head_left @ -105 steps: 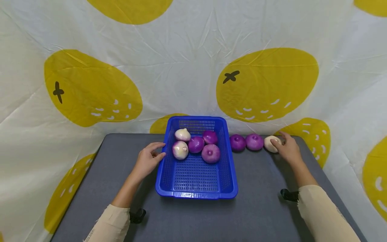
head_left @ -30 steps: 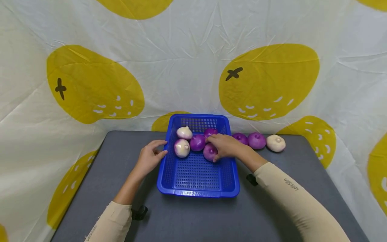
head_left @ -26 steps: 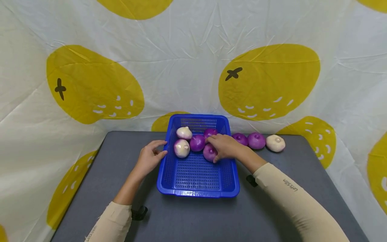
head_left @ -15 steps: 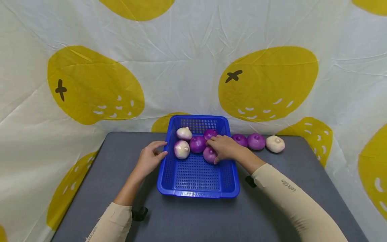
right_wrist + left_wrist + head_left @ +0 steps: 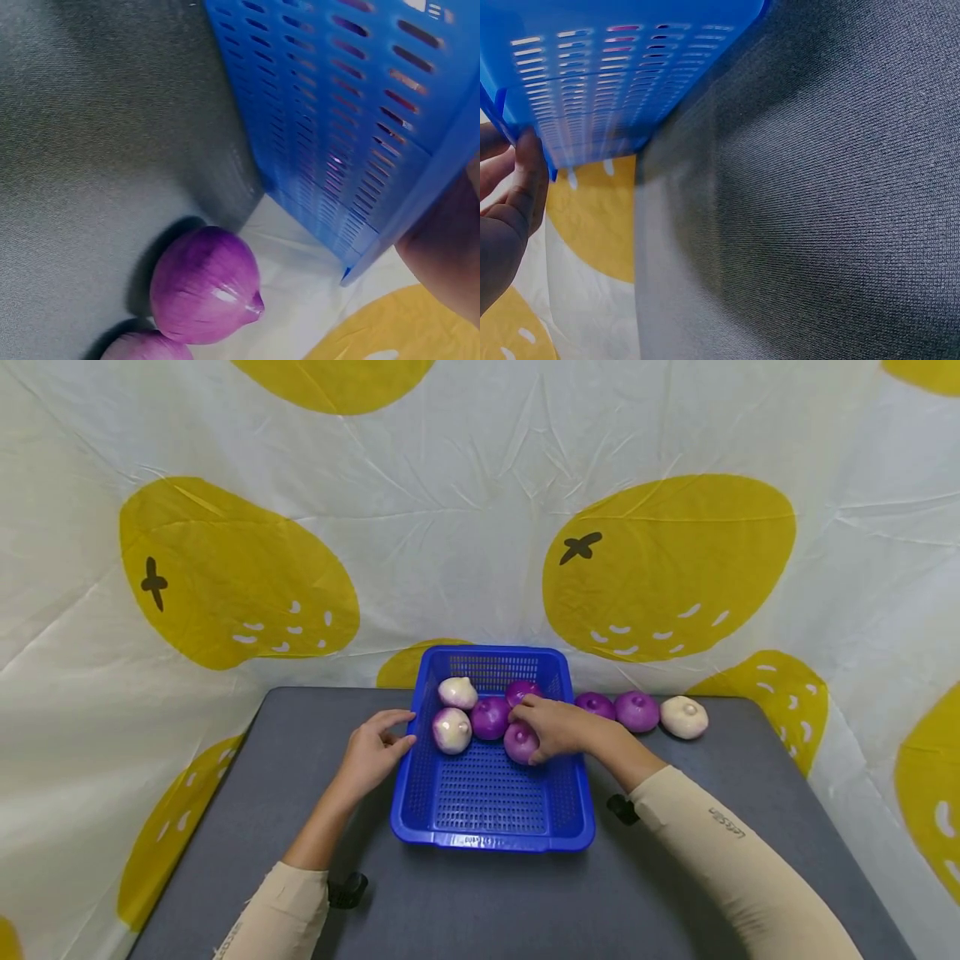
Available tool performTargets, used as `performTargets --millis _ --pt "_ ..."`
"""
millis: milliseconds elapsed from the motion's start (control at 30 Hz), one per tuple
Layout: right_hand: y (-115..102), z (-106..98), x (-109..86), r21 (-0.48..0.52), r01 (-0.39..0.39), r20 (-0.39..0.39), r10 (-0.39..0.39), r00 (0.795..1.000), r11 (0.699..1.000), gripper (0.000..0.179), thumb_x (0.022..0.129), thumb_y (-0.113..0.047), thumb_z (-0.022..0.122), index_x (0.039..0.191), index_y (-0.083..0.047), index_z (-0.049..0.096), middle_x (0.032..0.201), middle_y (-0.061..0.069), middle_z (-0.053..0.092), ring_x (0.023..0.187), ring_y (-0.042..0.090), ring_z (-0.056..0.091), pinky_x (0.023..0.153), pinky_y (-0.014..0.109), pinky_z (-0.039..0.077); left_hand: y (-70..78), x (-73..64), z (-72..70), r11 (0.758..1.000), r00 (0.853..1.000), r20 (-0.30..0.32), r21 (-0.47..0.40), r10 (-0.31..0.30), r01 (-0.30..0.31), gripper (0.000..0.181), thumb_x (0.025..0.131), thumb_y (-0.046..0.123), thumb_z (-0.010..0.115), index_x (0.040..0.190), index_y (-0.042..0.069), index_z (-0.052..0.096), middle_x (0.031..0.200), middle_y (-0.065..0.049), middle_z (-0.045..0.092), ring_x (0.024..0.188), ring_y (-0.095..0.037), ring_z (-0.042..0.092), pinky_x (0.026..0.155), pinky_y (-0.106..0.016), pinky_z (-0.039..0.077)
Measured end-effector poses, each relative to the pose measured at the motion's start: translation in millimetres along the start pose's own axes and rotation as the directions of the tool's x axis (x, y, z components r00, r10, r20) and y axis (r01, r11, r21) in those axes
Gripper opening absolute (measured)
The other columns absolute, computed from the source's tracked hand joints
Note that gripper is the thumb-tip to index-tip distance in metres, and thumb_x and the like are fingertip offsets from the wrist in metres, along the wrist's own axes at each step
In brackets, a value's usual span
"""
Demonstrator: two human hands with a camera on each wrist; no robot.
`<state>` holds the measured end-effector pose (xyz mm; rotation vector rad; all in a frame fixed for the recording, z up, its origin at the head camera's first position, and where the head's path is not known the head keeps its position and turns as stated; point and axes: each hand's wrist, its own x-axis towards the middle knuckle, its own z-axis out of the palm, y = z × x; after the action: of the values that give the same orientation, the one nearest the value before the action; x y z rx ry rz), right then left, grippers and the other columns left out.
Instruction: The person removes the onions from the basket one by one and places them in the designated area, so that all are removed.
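A blue plastic basket (image 5: 491,802) stands on the table with several onions inside. My left hand (image 5: 372,752) holds its left rim with thumb and fingertips; in the left wrist view the left hand (image 5: 514,195) is at the rim's edge. Reaching over the right rim, my right hand (image 5: 557,727) has its fingers and thumb around a purple onion (image 5: 519,745). Beside that lie a darker purple onion (image 5: 490,718) and another purple onion (image 5: 520,692), partly behind the hand. Two whitish onions, a front one (image 5: 452,732) and a back one (image 5: 457,692), sit at the basket's left.
Right of the basket, along the grey table's (image 5: 480,902) back edge, is a row: a purple onion (image 5: 596,704), a second purple onion (image 5: 637,712) and a white onion (image 5: 683,717). A fabric backdrop (image 5: 465,560) with yellow fruit prints hangs right behind.
My right hand has left the white onion on the table at right and moved left to a purple onion in the basket, staying nearly still there lately. My left hand keeps its place.
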<state>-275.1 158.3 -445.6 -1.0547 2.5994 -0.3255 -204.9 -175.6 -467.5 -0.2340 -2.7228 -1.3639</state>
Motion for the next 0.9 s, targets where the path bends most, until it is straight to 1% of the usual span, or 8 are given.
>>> performTargets --millis 167,300,433,567,667,767,900 --pt "-4 -7 -3.5 0.059 0.018 -0.012 -0.018 1.000 0.998 0.064 0.080 -0.025 0.086 0.136 -0.010 0.060 0.132 0.012 0.055 0.113 0.027 0.060 0.101 0.044 0.054 0.5 0.2 0.2 1.000 1.000 -0.002 -0.001 0.005 -0.005 0.037 0.092 0.008 0.077 0.129 0.002 0.071 0.134 -0.017 0.066 0.076 -0.019 0.069 0.065 -0.022 0.053" --pt "-8 -12 -8.9 0.086 0.038 -0.048 -0.034 0.998 0.996 0.062 0.080 -0.023 0.087 0.135 -0.009 0.061 0.133 0.013 0.054 0.116 0.028 0.059 0.101 0.045 0.053 1.0 -0.3 0.3 1.000 1.000 -0.009 -0.002 0.011 -0.011 0.037 0.092 0.007 0.077 0.128 0.002 0.071 0.133 -0.017 0.067 0.074 -0.019 0.068 0.064 -0.022 0.052" --pt "-10 -18 -17.0 0.123 0.055 -0.084 -0.045 0.995 0.991 0.063 0.082 -0.022 0.086 0.137 -0.008 0.059 0.140 0.015 0.055 0.125 0.032 0.058 0.104 0.049 0.052 0.9 -0.6 0.3 1.000 1.000 -0.013 -0.005 0.018 -0.018 0.037 0.091 0.006 0.078 0.127 0.001 0.072 0.132 -0.018 0.068 0.073 -0.019 0.066 0.063 -0.022 0.052" --pt "-10 -25 -27.1 0.154 0.065 -0.125 -0.046 0.991 0.986 0.066 0.084 -0.021 0.084 0.142 -0.007 0.057 0.146 0.015 0.057 0.136 0.036 0.053 0.111 0.054 0.046 2.4 0.8 -0.9 1.000 1.000 -0.007 -0.004 0.012 -0.012 0.037 0.091 0.006 0.078 0.127 0.002 0.072 0.132 -0.018 0.067 0.073 -0.019 0.067 0.063 -0.022 0.052" --pt "-7 -28 -35.9 0.168 0.085 -0.182 -0.054 0.982 0.982 0.067 0.084 -0.021 0.084 0.144 -0.007 0.057 0.148 0.014 0.058 0.139 0.037 0.051 0.113 0.056 0.044 3.9 2.0 -1.9 1.000 1.000 -0.007 -0.002 0.007 -0.007 0.037 0.091 0.007 0.078 0.127 0.002 0.072 0.132 -0.018 0.067 0.074 -0.019 0.067 0.063 -0.022 0.052" --pt "-2 -31 -46.1 0.185 0.098 -0.247 -0.050 0.968 0.978 0.069 0.084 -0.021 0.084 0.146 -0.009 0.056 0.148 0.012 0.058 0.140 0.036 0.051 0.112 0.057 0.044 5.4 2.6 -2.9 1.000 1.000 -0.003 -0.003 0.005 -0.005 0.037 0.092 0.007 0.077 0.127 0.002 0.071 0.132 -0.018 0.067 0.074 -0.018 0.067 0.063 -0.022 0.051" --pt "8 -37 -63.7 0.212 0.093 -0.324 -0.020 0.946 0.973 0.072 0.084 -0.022 0.085 0.148 -0.011 0.054 0.148 0.010 0.058 0.140 0.035 0.051 0.111 0.058 0.045 7.9 1.6 -4.4 1.000 1.000 0.004 -0.004 0.002 -0.002 0.037 0.091 0.006 0.077 0.127 0.001 0.072 0.131 -0.018 0.068 0.072 -0.016 0.064 0.063 -0.022 0.051"
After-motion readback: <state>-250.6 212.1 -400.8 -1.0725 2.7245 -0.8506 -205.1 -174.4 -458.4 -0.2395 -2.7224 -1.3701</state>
